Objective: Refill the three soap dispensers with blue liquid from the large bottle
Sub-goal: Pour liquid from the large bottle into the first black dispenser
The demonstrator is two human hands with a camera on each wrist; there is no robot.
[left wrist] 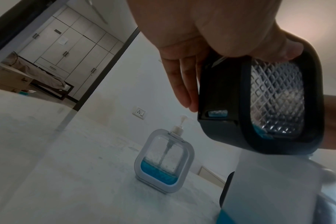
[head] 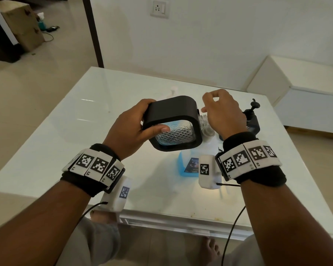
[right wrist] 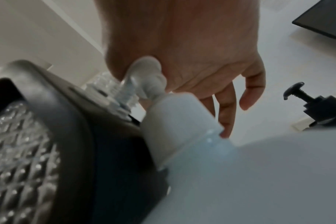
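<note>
My left hand (head: 135, 127) grips a black-framed dispenser (head: 173, 112) with diamond-cut clear glass, lifted off the table and tipped on its side. A little blue liquid sits in its low corner (left wrist: 263, 133). Its clear open neck (head: 204, 120) points right, against the nozzle of the large bottle's white pump head (right wrist: 146, 71). The large translucent bottle (head: 186, 162) with blue liquid stands under both hands. My right hand (head: 223, 112) rests its palm on that pump head, fingers (right wrist: 247, 94) hanging loosely curled.
A white-framed dispenser (left wrist: 163, 160), its bottom holding blue liquid, stands on the glossy white table (head: 104, 104) behind the one I hold. A second black dispenser (head: 253, 121) with its pump on stands at the right. A wall lies beyond the table.
</note>
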